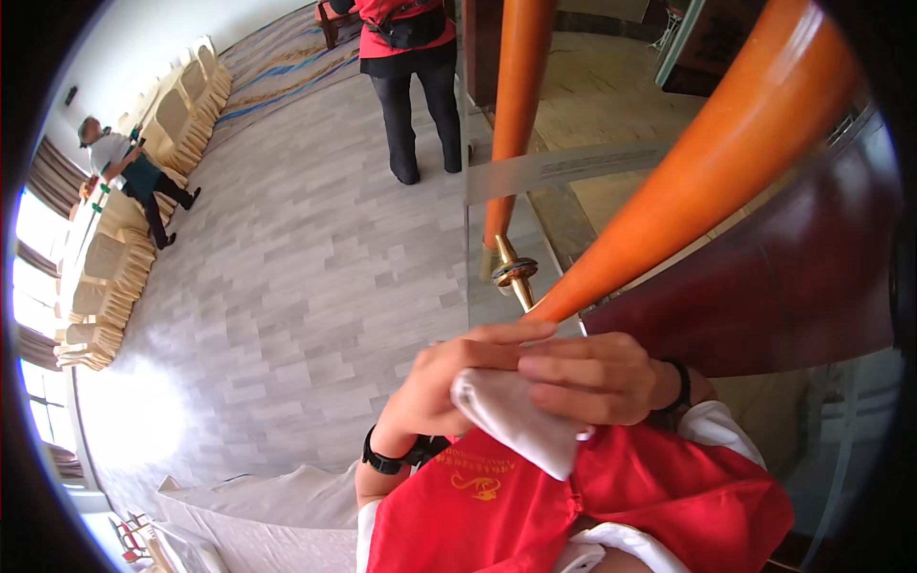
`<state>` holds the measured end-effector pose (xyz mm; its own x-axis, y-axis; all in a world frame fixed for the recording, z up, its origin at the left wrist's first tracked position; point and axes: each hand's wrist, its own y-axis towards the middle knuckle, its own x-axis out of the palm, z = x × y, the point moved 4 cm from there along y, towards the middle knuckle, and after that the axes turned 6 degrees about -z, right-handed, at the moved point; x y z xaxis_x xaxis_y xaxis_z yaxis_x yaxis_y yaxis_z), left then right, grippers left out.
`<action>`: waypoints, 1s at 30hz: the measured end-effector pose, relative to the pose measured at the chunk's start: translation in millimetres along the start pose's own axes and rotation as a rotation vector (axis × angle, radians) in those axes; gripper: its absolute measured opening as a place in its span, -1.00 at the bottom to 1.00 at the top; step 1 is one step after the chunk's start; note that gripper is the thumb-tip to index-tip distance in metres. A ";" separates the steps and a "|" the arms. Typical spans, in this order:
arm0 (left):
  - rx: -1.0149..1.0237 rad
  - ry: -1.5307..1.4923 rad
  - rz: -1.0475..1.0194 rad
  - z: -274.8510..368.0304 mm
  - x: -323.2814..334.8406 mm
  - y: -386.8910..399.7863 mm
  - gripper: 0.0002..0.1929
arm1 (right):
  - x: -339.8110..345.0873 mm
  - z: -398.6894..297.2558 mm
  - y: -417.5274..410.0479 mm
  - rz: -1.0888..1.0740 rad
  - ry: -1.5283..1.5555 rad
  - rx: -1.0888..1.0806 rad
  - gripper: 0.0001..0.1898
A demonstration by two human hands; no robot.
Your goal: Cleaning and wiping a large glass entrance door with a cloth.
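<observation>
My left hand (448, 376) and my right hand (598, 376) meet in front of my red apron (494, 501). Between them is a folded white cloth (526, 430), gripped by the fingers of both. The fingers overlap at the lower end of a thick orange wooden door handle (673, 179) and hide that end. Whether they press on the wood, I cannot tell. Just beyond my fingertips, a brass fitting (514, 272) joins the handle to the glass door. A second orange handle (521, 93) is seen on the far side of the glass.
A person in red and black (412, 86) stands ahead on the grey plank floor (308, 236). Another person (136, 172) is by cloth-covered tables and chairs (168, 107) at left. A dark red panel (774, 286) is at right. Pale fabric (286, 501) spreads at lower left.
</observation>
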<state>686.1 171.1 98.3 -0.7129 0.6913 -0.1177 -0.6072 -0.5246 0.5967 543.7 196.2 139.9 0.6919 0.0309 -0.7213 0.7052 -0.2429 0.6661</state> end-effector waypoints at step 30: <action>-0.469 -0.474 0.238 -95.7 -79.7 28.9 -0.67 | 33.9 43.5 -26.8 0.584 -0.157 0.193 -0.11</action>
<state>691.8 53.2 49.0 -0.6802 0.6175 0.3950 -0.6172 -0.7732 0.1458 541.5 161.5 89.3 0.9129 -0.2983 -0.2785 0.1679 -0.3475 0.9225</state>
